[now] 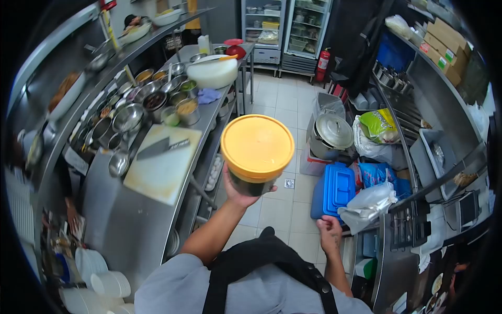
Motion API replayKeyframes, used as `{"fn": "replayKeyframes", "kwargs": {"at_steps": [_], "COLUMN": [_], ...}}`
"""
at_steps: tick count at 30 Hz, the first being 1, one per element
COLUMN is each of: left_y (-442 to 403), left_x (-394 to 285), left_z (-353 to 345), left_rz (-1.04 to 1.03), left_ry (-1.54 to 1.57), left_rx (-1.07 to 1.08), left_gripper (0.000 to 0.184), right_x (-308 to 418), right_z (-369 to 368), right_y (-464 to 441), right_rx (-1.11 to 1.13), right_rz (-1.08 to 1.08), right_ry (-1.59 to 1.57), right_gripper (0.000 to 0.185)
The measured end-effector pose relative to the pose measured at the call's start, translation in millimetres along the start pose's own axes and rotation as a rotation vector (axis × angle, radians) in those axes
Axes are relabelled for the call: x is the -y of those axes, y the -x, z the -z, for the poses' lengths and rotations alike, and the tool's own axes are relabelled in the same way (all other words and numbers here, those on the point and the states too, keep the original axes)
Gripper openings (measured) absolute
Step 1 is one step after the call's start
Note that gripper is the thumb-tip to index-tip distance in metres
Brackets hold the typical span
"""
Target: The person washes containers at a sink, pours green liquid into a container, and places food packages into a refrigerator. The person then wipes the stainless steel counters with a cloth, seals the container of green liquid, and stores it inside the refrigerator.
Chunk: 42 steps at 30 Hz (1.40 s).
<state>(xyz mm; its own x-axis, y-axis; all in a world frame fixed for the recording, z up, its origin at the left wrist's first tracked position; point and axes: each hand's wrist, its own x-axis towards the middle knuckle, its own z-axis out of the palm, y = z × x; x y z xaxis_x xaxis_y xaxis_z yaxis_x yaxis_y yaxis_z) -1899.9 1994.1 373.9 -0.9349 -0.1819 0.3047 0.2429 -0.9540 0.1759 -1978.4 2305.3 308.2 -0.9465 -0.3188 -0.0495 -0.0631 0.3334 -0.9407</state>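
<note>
A round tub with a yellow-orange lid (258, 145) and dark contents rests in my left hand (241, 198), whose fingers wrap around it from below. The lid is on, and the tub is held up in front of my chest over the aisle. Lower on the right, my right hand (329, 234) hangs with its fingers curled in and nothing visible in them. In view it overlaps the near edge of a blue lidded box (334, 189); whether it touches the box I cannot tell.
On the left, a steel counter holds a cutting board (163, 165) with a cleaver (154, 150), several metal bowls and a white tub (212, 73). To the right are a large lidded pot (333, 132), bags and shelving. Glass-door fridges (263, 31) and a fire extinguisher (323, 64) stand behind. A person's hand (75, 219) shows far left.
</note>
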Motion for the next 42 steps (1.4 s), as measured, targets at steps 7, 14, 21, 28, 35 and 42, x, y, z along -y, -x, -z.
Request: {"fn": "replayKeyframes", "kwargs": {"at_steps": [7, 14, 21, 28, 35, 42], "left_y": [-168, -323, -492, -676, -853, -1013], "left_x": [-38, -93, -179, -237, -279, -325], "left_z": [36, 97, 168, 219, 288, 339], "left_rz": [-0.026, -0.084, 0.012, 0.028, 0.034, 0.013], "left_ry": [0.020, -0.015, 0.053, 0.043, 0.041, 0.004], "left_rx": [0.033, 0.033, 0.060, 0.081, 0.097, 0.002], "left_gripper": [0.093, 0.091, 0.089, 0.092, 0.090, 0.088], "right_x": [126, 157, -12, -73, -36, 156], "right_z": [-64, -118, -86, -102, -155, -243], "right_y": [-188, -422, -588, -646, -865, -1132], "right_rx": [0.196, 0.083, -0.057, -0.022, -0.010, -0.091], "right_rz": [0.726, 0.705, 0.038, -0.140, 0.047, 0.541], "right_ry": [0.174, 0.080, 0.481, 0.527, 0.423, 0.153], "right_gripper": [0.045, 0.039, 0.024, 0.026, 0.020, 0.038]}}
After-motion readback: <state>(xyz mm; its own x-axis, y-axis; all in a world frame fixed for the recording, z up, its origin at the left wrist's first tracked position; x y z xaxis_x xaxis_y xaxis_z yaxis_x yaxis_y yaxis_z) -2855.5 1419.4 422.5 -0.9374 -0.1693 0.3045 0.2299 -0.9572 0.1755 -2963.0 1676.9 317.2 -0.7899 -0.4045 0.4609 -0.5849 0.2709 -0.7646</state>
